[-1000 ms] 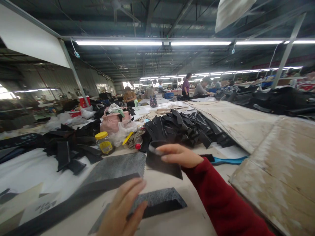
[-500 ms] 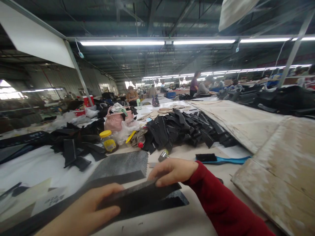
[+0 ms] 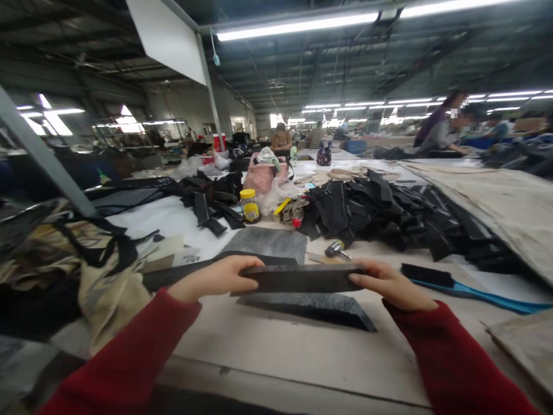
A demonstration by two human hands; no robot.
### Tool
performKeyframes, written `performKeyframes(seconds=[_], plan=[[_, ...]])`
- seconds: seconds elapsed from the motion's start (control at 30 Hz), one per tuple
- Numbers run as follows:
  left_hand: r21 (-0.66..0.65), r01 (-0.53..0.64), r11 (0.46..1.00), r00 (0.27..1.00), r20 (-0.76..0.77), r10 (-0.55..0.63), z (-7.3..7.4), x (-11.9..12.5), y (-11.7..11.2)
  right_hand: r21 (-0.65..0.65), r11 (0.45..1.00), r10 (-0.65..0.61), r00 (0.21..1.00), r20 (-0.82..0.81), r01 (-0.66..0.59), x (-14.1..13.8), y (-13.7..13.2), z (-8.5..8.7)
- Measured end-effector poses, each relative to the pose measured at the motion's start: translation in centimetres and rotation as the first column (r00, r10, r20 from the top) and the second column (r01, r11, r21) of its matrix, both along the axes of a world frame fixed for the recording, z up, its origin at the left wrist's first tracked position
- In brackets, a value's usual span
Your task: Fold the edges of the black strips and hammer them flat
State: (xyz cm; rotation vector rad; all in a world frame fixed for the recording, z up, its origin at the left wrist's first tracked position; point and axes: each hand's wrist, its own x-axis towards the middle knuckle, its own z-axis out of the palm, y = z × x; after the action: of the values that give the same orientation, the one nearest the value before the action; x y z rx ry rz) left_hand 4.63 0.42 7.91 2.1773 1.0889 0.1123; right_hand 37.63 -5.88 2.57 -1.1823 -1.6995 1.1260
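Note:
Stretched between both hands is a narrow black strip of material (image 3: 302, 279), held level above the table. My left hand (image 3: 218, 278) pinches its left end between thumb and fingers. The right end is gripped the same way by my right hand (image 3: 391, 283). Just below the held strip, a second black piece with a grey fuzzy face (image 3: 309, 309) lies on the pale table top (image 3: 259, 351). Behind the hands lies a grey sheet with a zigzag edge (image 3: 272, 241). A hammer (image 3: 337, 249) rests beyond the strip, partly over a small flat piece.
A heap of black strips (image 3: 367, 204) covers the table's far middle. A blue brush (image 3: 475, 295) lies at right beside large beige sheets (image 3: 484, 190). A yellow-lidded jar (image 3: 249, 206) and pink bag (image 3: 261, 176) stand behind. A beige cloth bag (image 3: 103, 276) hangs at left. Co-workers are in the background.
The view has swung left. My hands have moved apart to the strip's two ends, and the strip is now level and separate from the piece beneath it.

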Motion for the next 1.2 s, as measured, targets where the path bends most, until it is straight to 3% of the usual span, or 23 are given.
performKeyframes(seconds=[0.17,0.3,0.43,0.57,0.8,1.2], plan=[[-0.232,-0.136,0.963,0.941,0.275,0.199,-2.3,-2.5,0.9,0.006,0.978,-0.211,0.977,0.030,0.210,0.9,-0.6,-1.1],[-0.343,-0.111,0.933,0.870,0.420,0.258,-4.8,-3.1,1.1,0.021,0.962,-0.273,0.957,0.103,0.272,0.9,-1.6,-2.6],[-0.309,-0.093,0.947,0.891,0.399,0.218,-6.6,-3.1,1.4,0.116,0.945,-0.324,0.918,0.230,0.305,0.7,-2.3,-4.1],[-0.265,-0.105,0.959,0.924,0.331,0.192,-7.5,-3.3,1.6,0.169,0.939,-0.341,0.870,0.357,0.298,0.3,-2.6,-5.1],[-0.232,-0.118,0.966,0.949,0.260,0.179,-8.5,-3.7,1.6,0.142,0.963,-0.271,0.834,0.481,0.230,0.1,-2.5,-6.6],[-0.124,-0.094,0.988,0.967,0.226,0.120,-9.2,-4.0,1.8,0.187,0.958,-0.286,0.786,0.547,0.218,-0.3,-2.5,-6.5]])
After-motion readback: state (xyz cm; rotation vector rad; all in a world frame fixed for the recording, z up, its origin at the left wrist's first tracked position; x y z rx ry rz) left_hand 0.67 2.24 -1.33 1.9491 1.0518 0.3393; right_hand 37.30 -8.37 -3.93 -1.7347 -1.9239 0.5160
